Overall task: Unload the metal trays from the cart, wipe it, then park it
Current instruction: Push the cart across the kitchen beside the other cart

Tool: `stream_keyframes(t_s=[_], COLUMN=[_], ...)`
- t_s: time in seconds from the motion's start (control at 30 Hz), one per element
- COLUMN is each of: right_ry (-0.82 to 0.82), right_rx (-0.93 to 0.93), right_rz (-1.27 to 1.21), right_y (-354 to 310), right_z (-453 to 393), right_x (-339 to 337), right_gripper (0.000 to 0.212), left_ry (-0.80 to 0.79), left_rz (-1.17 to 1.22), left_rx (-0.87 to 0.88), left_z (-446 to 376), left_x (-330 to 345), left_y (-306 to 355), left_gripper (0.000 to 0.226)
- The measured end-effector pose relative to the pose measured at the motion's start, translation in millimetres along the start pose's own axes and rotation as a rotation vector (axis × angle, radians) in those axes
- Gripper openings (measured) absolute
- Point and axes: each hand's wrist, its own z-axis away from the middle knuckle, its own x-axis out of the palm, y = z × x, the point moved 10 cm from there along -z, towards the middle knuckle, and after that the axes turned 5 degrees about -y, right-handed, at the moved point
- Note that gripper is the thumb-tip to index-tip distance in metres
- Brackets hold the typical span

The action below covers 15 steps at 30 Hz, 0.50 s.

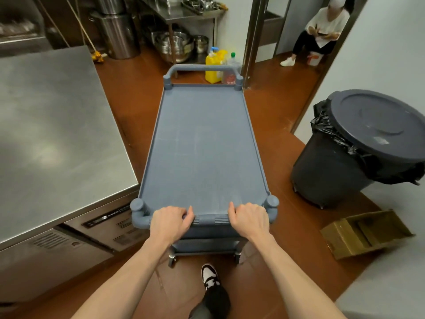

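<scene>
From the head camera, my left hand and my right hand are both curled tight around the ribbed near handle of the grey-blue cart, low in the middle of the frame. My fingers wrap over the bar and my thumbs point inward toward each other, with a stretch of bare handle between the two hands.

The cart fills the centre of the frame, its long top shelf running away from me to a second handle at the far end. The shelf surface shows faint pale streaks. A lower shelf and two wheels show just beneath my wrists.

At the left of the frame a steel desk stands just beside the cart, with vented panels on its front. At the right a dark lidded bin with a black liner stands near the cart, and a flattened cardboard box lies on the brown floor at the lower right.

Just beyond the cart's far end stand a yellow jug and a clear bottle. Steel bowls sit under a rack at the top centre. In the upper right, through a doorway, a seated person in white is visible. My shoe shows at the bottom centre.
</scene>
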Motion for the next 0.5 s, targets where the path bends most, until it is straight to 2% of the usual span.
stream_keyframes(t_s=[0.2,0.5], right_ry=[0.019,-0.005], right_rx=[-0.061,-0.166], right_rz=[0.015,0.023], right_y=[3.1,-5.7], right_z=[-61.0,-153.8], right_x=[-8.5,-23.3], right_gripper=[0.064,0.061], left_ry=[0.133,0.146], left_rz=[0.037,0.073], left_rx=[-0.040,-0.122], left_z=[-46.9,-123.4], left_x=[-8.6,-10.3], left_y=[0.1,-12.9], left_gripper=[0.058,0.057])
